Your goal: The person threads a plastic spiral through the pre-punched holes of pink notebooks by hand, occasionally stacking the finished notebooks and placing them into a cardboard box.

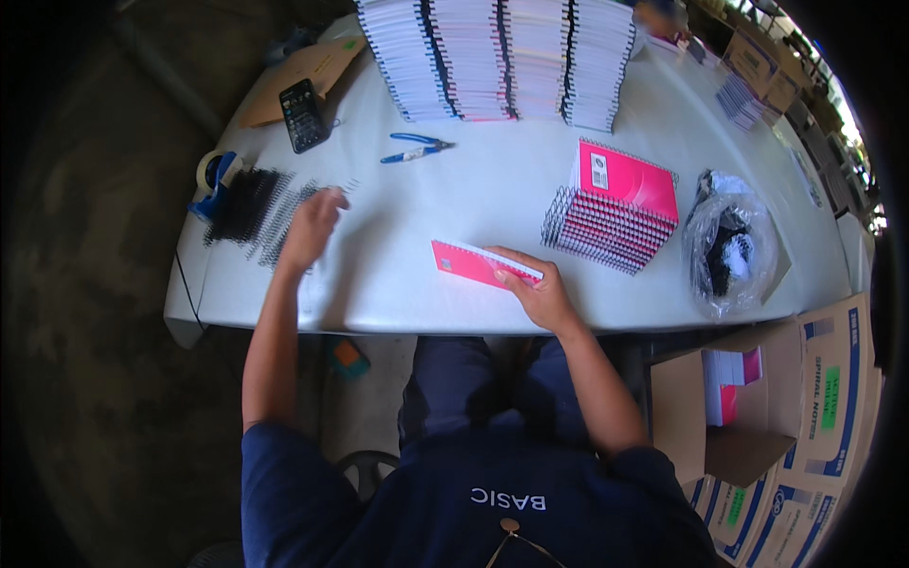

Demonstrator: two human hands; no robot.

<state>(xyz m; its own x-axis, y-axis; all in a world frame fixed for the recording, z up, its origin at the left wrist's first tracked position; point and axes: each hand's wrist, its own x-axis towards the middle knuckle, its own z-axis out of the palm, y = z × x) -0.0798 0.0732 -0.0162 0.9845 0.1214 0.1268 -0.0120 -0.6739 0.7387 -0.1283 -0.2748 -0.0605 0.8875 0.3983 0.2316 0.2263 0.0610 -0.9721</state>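
My right hand [536, 290] grips a thin pink notebook [478, 266] near the table's front edge, thumb on its cover. Its long edge shows white pages with a row of punched holes and no coil in them. My left hand [316, 223] is over the right side of a spread of loose spiral binding coils [281, 210], black ones and thinner grey-looking ones. The fingers of that hand are curled together, slightly blurred. Whether a coil is between them I cannot make out. To the right stands a stack of coil-bound pink notebooks [632, 180].
Blue-handled pliers [415, 149] lie mid-table before tall notebook stacks [492, 62]. At left are a phone [303, 115], brown cardboard [327, 71] and a blue tape dispenser [217, 186]. A clear plastic bag [729, 251] sits at right, above an open carton [677, 402].
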